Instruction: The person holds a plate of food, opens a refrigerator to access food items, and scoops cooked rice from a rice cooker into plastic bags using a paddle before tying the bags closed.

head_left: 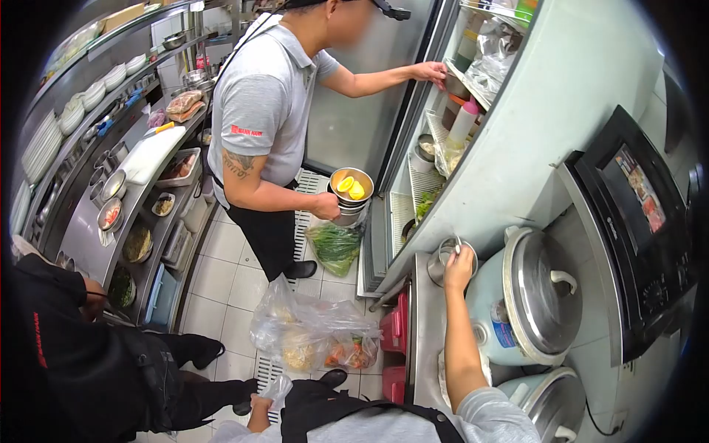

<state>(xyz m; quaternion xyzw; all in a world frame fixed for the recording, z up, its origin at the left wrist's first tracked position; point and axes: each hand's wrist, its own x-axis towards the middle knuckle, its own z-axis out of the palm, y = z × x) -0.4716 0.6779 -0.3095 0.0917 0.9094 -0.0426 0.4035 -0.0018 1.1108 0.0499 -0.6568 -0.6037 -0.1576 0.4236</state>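
Note:
My right hand [459, 267] is closed around a thin, light-coloured handle above a metal pot [442, 260] on the steel counter. Whatever is inside the pot cannot be made out. Low in the view, my left hand [260, 407] grips a small clear plastic bag [277, 391] beside my dark apron. Just right of the pot stands a large pale-blue rice cooker [489, 295] with a metal lid. Larger clear plastic bags [284, 325] of food rest on the floor ahead of me, one showing orange and green pieces.
A co-worker in a grey shirt [258, 81] reaches into an open fridge [425, 181], holding stacked metal bowls [353, 199] with cut lemons. Another person in black [81, 347] stands left. A bag of greens [336, 247] sits by the fridge. A microwave [628, 199] stands right.

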